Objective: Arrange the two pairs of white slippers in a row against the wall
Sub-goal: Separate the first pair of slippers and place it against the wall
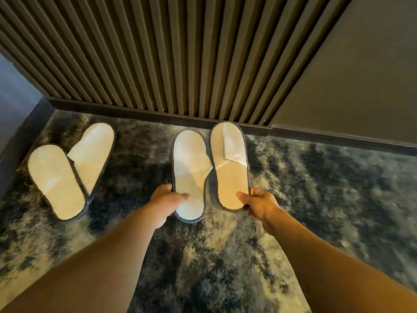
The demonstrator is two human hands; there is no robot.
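Two pairs of white slippers with grey edging lie on a mottled dark carpet. In the middle, one slipper (189, 175) has its heel gripped by my left hand (167, 202), thumb on the insole. Right beside it, a second slipper (229, 166) reaches the skirting board with its toe, and my right hand (259, 204) pinches its heel. This pair points toward the wall, the two almost touching. At the left lies the other pair: one slipper (56, 179) overlaps the heel of its mate (92, 152), and both sit askew, away from the wall.
A ribbed dark wall panel (169, 59) with a dark skirting board (135, 111) runs across the back, and a plain panel (349, 75) stands to its right. A side wall (13, 105) closes the left corner. Carpet (327, 181) spreads to the right.
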